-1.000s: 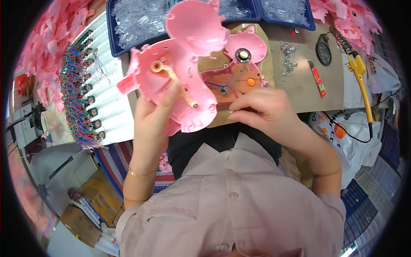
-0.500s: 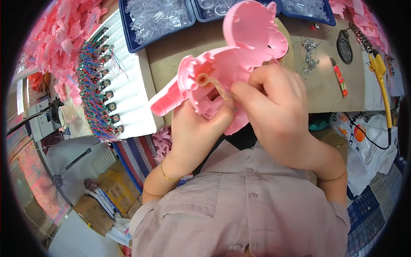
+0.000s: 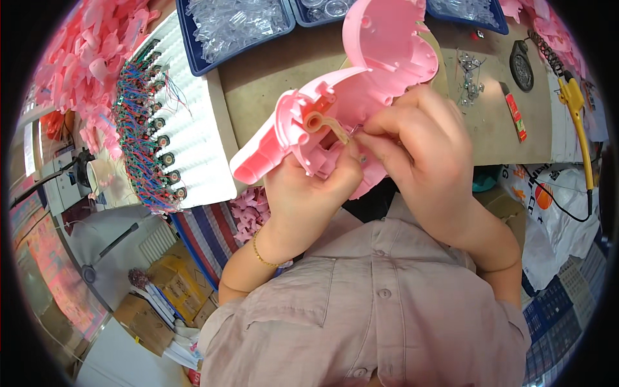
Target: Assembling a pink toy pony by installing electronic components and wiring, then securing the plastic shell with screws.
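**Pink shell held slantwise above the bench**

Here the left hand (image 3: 303, 193) grips the pink plastic housing (image 3: 348, 109) from below, long axis running lower-left to upper-right (open side up). Right hand (image 3: 419, 155) fingertips pinch together at its middle, above the cardboard-topped bench (image 3: 271, 84).

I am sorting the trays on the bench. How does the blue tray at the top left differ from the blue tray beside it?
The left blue tray is heaped with long clear plastic pieces; the middle blue tray holds a few round clear pieces. The left one shows far more of itself; the middle one is mostly cut off. Both are dark blue.
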Available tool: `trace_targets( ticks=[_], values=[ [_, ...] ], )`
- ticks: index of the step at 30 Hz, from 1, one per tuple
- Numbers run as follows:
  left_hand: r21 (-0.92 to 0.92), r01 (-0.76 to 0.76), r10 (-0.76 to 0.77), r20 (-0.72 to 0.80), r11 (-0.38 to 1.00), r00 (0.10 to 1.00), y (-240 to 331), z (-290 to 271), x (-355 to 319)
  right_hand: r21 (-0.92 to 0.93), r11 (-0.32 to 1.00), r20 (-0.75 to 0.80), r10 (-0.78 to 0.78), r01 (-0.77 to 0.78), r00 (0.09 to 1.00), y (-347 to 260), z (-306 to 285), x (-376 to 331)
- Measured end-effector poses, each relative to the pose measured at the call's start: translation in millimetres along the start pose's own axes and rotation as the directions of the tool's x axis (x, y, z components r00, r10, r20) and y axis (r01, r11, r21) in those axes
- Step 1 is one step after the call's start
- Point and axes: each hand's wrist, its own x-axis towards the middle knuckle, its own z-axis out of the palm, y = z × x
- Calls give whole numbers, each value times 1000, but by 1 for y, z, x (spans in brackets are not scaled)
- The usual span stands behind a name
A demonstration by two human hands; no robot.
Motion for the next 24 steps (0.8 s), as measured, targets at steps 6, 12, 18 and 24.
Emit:
trace_targets(
  ticks=[6,12,18,24],
  values=[
    [115,-135,137,-9,984,990,-10,5,-1,-119,991,25,-62,65,998,3,-3,-2],
    [131,-52,24,205,990,978,7,-8,12,-150,985,29,-77,80,997,6,-7,-2],
    [428,-433,227,453,793,862,51,-32,43,144,979,2,147,-146,989,2,-77,34],
    [636,-771,605,597,43,527,64,-13,49,96,984,692,41,-149,721,2,-76,87]
  ],
)
